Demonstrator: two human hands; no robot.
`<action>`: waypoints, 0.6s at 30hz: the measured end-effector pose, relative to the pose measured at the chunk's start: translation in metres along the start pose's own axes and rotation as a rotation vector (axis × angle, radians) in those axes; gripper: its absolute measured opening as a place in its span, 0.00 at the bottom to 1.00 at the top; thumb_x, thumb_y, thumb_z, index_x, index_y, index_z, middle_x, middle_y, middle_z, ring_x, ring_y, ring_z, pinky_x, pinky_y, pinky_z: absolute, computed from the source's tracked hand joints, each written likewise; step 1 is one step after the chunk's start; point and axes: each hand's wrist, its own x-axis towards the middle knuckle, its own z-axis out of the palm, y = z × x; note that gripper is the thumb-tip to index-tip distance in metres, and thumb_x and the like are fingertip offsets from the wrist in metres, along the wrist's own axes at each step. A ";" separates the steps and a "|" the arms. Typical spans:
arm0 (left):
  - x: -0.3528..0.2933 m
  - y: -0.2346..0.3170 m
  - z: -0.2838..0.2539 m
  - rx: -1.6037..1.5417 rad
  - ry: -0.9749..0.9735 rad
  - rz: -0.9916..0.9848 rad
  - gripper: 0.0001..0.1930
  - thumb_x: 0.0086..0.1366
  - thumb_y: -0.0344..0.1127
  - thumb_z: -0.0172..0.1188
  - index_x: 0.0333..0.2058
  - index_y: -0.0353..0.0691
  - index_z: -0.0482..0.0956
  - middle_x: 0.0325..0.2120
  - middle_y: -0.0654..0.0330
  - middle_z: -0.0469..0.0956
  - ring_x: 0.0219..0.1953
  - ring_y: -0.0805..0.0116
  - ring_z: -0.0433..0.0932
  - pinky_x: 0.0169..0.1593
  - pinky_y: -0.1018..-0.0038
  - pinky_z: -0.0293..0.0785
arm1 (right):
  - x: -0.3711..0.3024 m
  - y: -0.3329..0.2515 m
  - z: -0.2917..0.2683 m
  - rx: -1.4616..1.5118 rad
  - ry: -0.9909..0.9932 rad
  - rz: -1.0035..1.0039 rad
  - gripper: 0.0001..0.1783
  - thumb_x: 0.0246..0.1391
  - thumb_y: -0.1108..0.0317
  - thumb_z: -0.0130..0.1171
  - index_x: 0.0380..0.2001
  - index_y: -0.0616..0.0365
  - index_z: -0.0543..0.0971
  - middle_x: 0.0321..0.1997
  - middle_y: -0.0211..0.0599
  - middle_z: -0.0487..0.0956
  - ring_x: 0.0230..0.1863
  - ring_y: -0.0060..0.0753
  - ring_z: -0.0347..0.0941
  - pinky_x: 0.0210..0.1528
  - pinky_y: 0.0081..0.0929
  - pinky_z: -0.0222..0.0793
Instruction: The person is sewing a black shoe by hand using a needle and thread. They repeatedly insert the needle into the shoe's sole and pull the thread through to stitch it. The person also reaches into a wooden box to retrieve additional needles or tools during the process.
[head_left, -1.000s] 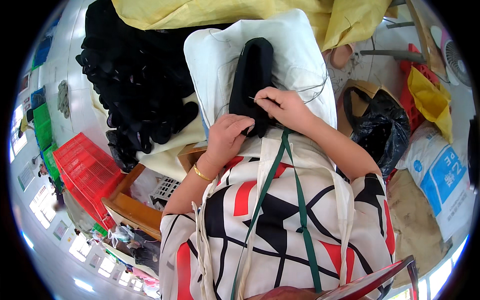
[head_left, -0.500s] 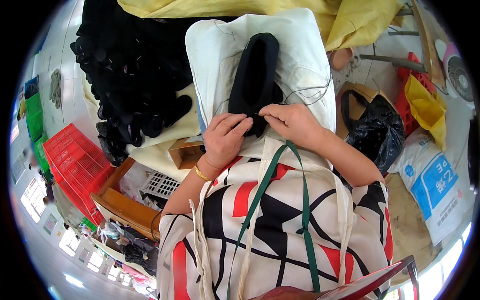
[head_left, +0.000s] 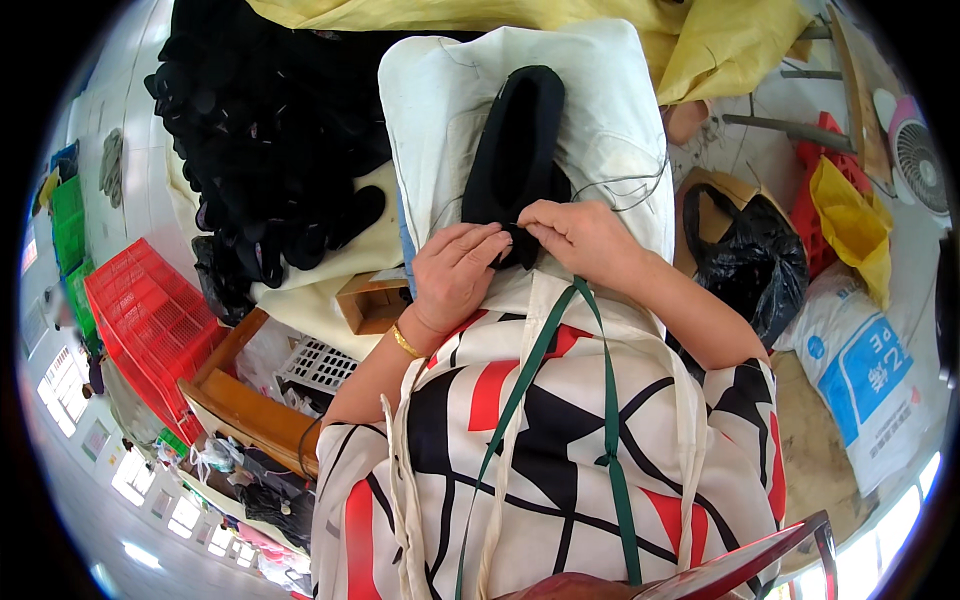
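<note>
A black cloth shoe (head_left: 513, 150), opening up, lies lengthwise on a white cloth (head_left: 610, 105) in front of me. My left hand (head_left: 458, 268) is closed on the shoe's near end, gripping black fabric between thumb and fingers. Close beside it, my right hand (head_left: 580, 240) pinches thumb and forefinger together at the same edge. A thin needle seems to be in that pinch, mostly hidden by the fingertips now. Dark thread (head_left: 625, 180) loops over the white cloth to the right of the shoe.
Many black shoes are heaped (head_left: 275, 140) at the left. Beyond them stands a red plastic crate (head_left: 150, 325), with a wooden drawer (head_left: 250, 405) nearer me. At the right are a black plastic bag (head_left: 750, 250), a white-and-blue sack (head_left: 860, 370) and a fan (head_left: 918, 160).
My right fingertips have come in against the shoe's edge, and the thin sliver seen between them earlier is now mostly hidden. My left hand keeps its grip on the shoe.
</note>
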 end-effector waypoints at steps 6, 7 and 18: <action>-0.004 -0.002 0.005 -0.046 0.021 -0.020 0.20 0.43 0.19 0.63 0.39 0.39 0.82 0.37 0.56 0.83 0.37 0.57 0.82 0.41 0.68 0.79 | 0.003 -0.002 0.006 0.082 -0.067 0.129 0.09 0.61 0.64 0.54 0.42 0.55 0.72 0.31 0.48 0.80 0.33 0.57 0.77 0.35 0.46 0.73; -0.003 -0.002 0.006 -0.055 0.019 -0.013 0.20 0.43 0.19 0.63 0.39 0.39 0.82 0.37 0.56 0.83 0.37 0.57 0.82 0.41 0.68 0.79 | 0.004 -0.005 0.006 0.086 -0.098 0.198 0.10 0.61 0.65 0.54 0.42 0.55 0.70 0.31 0.49 0.80 0.33 0.59 0.77 0.35 0.47 0.72; -0.001 -0.001 0.007 0.016 0.053 0.027 0.16 0.46 0.23 0.64 0.37 0.42 0.81 0.34 0.61 0.80 0.34 0.60 0.80 0.35 0.70 0.78 | 0.034 -0.016 -0.013 -0.165 -0.017 -0.098 0.08 0.56 0.67 0.59 0.39 0.54 0.78 0.33 0.40 0.77 0.35 0.48 0.76 0.36 0.39 0.72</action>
